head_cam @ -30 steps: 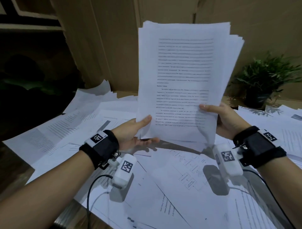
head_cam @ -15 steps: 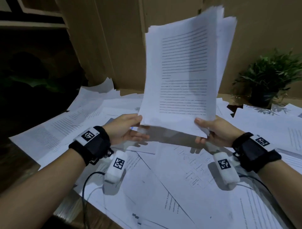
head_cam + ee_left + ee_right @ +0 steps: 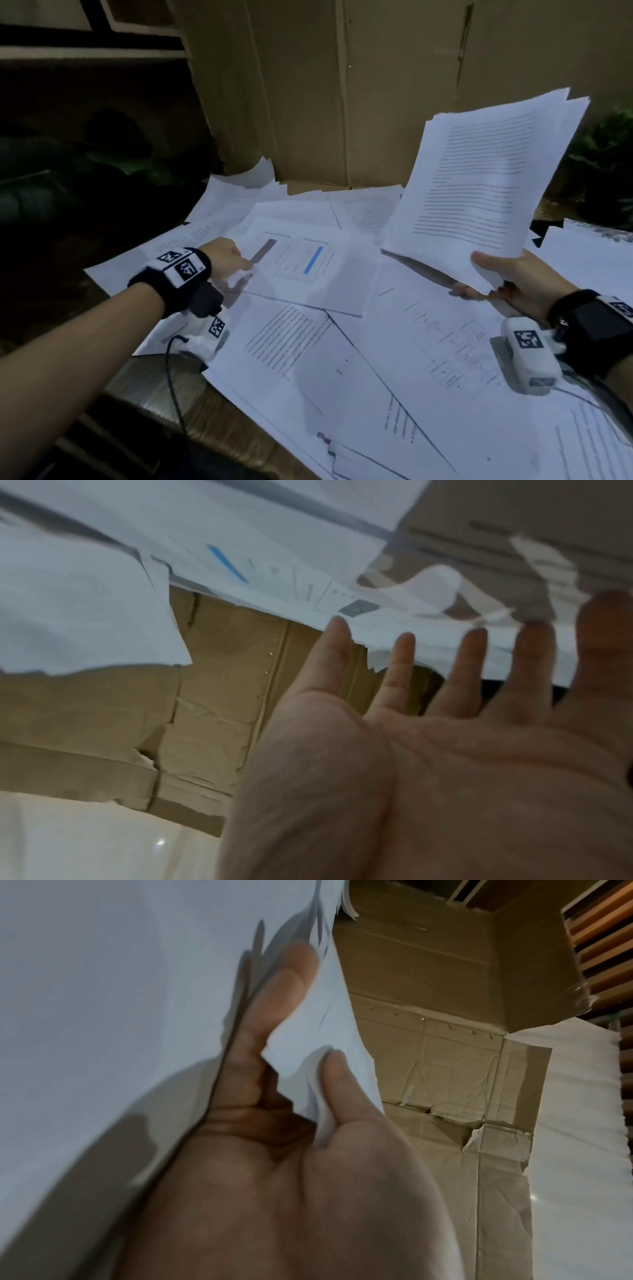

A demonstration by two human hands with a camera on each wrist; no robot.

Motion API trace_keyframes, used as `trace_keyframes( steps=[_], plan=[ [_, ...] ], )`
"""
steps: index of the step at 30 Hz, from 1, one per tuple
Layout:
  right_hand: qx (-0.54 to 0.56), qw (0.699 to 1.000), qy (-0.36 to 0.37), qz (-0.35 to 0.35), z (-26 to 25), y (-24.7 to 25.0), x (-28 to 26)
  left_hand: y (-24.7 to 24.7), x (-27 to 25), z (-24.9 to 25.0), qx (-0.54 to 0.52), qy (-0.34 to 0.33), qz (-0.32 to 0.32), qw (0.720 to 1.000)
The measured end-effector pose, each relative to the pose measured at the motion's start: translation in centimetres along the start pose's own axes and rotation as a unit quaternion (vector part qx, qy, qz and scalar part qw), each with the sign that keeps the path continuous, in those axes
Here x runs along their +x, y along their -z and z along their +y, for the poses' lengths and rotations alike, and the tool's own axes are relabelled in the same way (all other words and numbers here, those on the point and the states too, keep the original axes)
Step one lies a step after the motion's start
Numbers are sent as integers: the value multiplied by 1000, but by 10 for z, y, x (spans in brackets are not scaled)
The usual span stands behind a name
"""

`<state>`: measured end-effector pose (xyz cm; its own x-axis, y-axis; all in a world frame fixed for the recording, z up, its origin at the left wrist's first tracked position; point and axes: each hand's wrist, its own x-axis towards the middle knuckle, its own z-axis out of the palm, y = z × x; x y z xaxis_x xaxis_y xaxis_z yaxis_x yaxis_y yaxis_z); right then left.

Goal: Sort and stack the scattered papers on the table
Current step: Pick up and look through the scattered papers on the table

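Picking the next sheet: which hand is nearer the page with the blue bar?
Left. The left hand reaches its near-left edge; the right hand grips the held stack farther right.

Ahead of you a wall of brown cardboard sheets (image 3: 342, 85) rises behind the worktop (image 3: 144, 380), creased, torn in places and joined by a row of staples. To your far right a leafy green plant (image 3: 603, 154) sits in shadow. To your left the room falls away into darkness, with pale horizontal ledges (image 3: 85, 51) high up. The light is dim and cool. The right wrist view catches wooden slats (image 3: 603, 947) overhead.
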<state>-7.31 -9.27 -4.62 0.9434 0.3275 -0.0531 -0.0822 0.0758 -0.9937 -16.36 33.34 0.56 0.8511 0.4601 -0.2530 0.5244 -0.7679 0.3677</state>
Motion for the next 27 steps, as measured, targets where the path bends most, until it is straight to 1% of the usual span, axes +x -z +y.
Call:
trace_keyframes(
  steps=[2,5,8,12,14,16,17,18,19,20,21,22,23,24,25,26,27],
  plan=[
    [-9,1000,-6,5,1,2,2,0,6,-1,-6,15,5,1000],
    [-24,1000,-17,-9,0,2,1,-4,12,-6,2,55,-1,999],
    [-24,999,-29,-18,-6,-3,-3,-4,17,-9,8,76,16,997],
    [-34,999,3,2,-2,-3,0,1,24,-14,-80,88,-21,993],
    [-44,999,0,4,3,2,5,0,29,-19,-103,87,4,991],
    [-47,999,-5,9,4,4,8,-1,22,-13,-168,67,56,982],
    [-48,999,-7,11,4,4,8,-2,20,-11,-235,45,77,968],
    [-45,999,-8,14,4,4,8,-3,18,-8,-314,19,95,945],
    [-43,999,-8,12,4,4,8,-5,16,-6,-385,-4,114,916],
    [-39,999,-9,11,4,5,9,-6,15,-5,-443,-12,120,888],
    [-36,999,-7,11,5,6,10,-7,13,-4,-503,-11,101,858],
    [-35,999,-7,13,7,7,10,-7,10,-1,-557,-5,57,828],
    [-34,999,-5,15,7,7,11,-8,8,-1,-614,2,1,789],
    [-30,999,-3,14,8,8,11,-9,3,2,-653,11,-48,756],
    [-25,1000,-2,14,8,8,11,-11,-1,4,-673,14,-81,735],
    [-20,1000,0,11,8,9,12,-14,-3,8,-683,6,-90,725],
    [-18,1000,3,6,9,9,12,-17,-6,12,-696,0,-79,713]
  ],
)
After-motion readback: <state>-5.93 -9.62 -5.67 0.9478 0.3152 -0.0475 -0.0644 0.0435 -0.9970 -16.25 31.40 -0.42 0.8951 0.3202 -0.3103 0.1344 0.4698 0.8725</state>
